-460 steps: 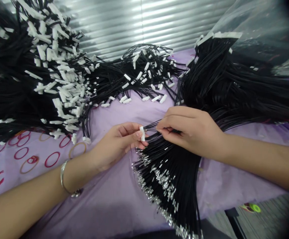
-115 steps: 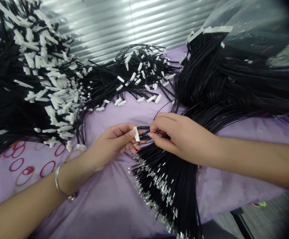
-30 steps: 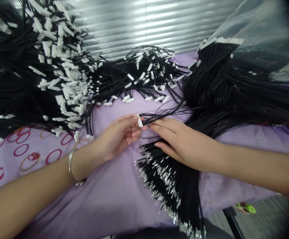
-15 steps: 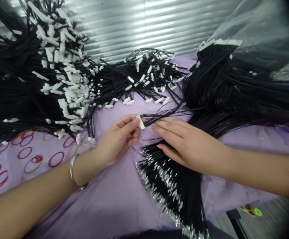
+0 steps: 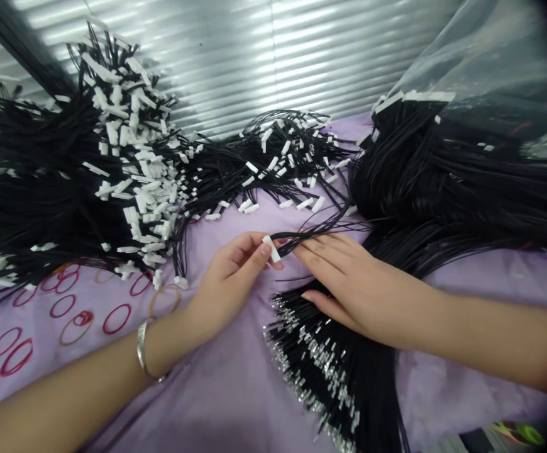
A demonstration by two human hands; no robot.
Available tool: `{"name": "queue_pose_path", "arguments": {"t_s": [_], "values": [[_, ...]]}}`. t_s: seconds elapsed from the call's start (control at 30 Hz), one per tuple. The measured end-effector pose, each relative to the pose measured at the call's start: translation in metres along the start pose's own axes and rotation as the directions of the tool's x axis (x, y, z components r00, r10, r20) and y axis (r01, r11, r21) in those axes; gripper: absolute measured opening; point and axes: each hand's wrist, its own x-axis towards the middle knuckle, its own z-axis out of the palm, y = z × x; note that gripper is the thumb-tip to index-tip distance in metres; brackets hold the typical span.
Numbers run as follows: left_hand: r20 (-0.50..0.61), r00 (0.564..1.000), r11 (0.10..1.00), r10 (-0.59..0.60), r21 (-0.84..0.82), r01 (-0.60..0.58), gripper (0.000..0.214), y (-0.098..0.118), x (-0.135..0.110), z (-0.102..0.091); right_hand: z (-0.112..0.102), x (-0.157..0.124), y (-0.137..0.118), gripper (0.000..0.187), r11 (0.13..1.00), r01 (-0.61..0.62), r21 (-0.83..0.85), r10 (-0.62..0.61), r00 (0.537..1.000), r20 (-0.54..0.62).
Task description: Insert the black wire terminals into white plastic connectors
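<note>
Between thumb and fingers, my left hand [image 5: 236, 277] pinches a white connector [image 5: 271, 248] with several thin black wires running out of it to the right. My right hand [image 5: 349, 277] lies palm down with fingers stretched out, its fingertips touching those wires just right of the connector. Beneath and in front of the right hand, a fanned bundle of black wires [image 5: 372, 377] ends in shiny metal terminals [image 5: 320, 352]. The wires held at the connector lead back toward the dark heap at the right.
A big pile of black cables with white connectors [image 5: 146, 170] fills the left. A smaller cable heap [image 5: 273, 151] lies at the back, and a thick wire bundle [image 5: 410, 163] on the right beside clear plastic [image 5: 500, 69]. Rubber bands [image 5: 117, 319] are scattered on the purple cloth [image 5: 198, 402].
The whole view has shifted, so everything sits slightly lower and farther right. Both hands keep nearly the same pose around the connector and its wires.
</note>
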Motion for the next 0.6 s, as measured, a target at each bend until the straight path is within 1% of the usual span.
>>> {"name": "queue_pose_path", "arguments": {"t_s": [0.1,0.27,0.37,0.47,0.6], "values": [[0.034,0.999,1.0,-0.013,-0.014,0.014,0.017,-0.002,-0.001,0.0,0.001,0.0,0.001,0.047,0.999,-0.039,0.023,0.039,0.999,0.029],[0.049,0.999,0.998,-0.01,-0.06,0.013,0.02,-0.005,-0.001,0.0,0.002,0.001,0.005,0.033,0.986,-0.123,0.11,0.111,0.988,0.109],[0.065,0.998,0.995,0.007,-0.101,0.0,0.02,-0.008,-0.001,0.0,0.003,0.0,0.008,0.031,0.979,-0.146,0.144,0.13,0.985,0.114],[0.067,0.998,0.991,-0.002,-0.133,0.011,0.019,-0.011,0.001,-0.001,0.003,0.002,0.011,0.029,0.963,-0.198,0.183,0.182,0.978,0.099],[0.062,0.998,0.99,-0.014,-0.14,0.023,0.019,-0.015,0.004,-0.003,0.0,0.005,0.018,0.023,0.932,-0.258,0.255,0.225,0.963,0.151]]}}
